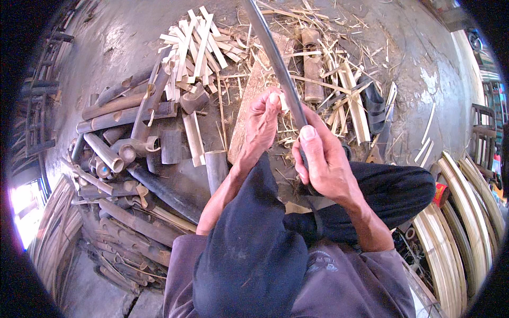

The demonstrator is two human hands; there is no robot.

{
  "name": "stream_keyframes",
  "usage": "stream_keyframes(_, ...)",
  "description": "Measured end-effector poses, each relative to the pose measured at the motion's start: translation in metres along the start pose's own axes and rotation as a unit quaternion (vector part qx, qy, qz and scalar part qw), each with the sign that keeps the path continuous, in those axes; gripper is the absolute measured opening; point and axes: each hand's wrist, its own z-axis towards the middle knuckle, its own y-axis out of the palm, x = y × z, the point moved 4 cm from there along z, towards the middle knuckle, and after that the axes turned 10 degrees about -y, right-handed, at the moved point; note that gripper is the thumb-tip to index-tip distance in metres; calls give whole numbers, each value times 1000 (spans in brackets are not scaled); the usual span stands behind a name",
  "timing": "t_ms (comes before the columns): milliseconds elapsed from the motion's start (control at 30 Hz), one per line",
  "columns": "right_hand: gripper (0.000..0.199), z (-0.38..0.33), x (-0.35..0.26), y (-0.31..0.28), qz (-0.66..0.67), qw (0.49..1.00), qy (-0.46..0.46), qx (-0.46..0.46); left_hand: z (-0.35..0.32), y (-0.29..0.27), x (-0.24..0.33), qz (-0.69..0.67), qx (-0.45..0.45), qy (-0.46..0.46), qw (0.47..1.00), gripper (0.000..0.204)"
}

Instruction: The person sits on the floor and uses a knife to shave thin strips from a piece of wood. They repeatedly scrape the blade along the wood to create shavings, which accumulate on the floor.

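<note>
Strip: short pale bit of bamboo (284,103), mid-scene, right beside the knife (279,61); can't tell if they touch
Left hand (261,121): pinching the strip between thumb and fingertips
Right hand (324,160): wrapped round the knife, thumb on top
Risk: imo one slip and the blade nicks the left hand, it's that close
Pile: cut strips (196,45), far left

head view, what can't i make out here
In the head view:
1) Far end of the long blade: cut off by the top edge.
2) The blade's grip: mostly hidden by the right hand.
3) Full length of the pale piece: partly hidden by the left hand.
4) What the red object is: too small to tell.
</note>
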Motion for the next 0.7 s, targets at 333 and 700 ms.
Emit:
stream_keyframes(333,44,8,15,-5,-60,998,7,14,12,-15,-7,56,19,42,997,32)
stream_keyframes(700,45,17,-1,-1,-90,996,11,-20,20,-22,3,90,14,41,995,35)
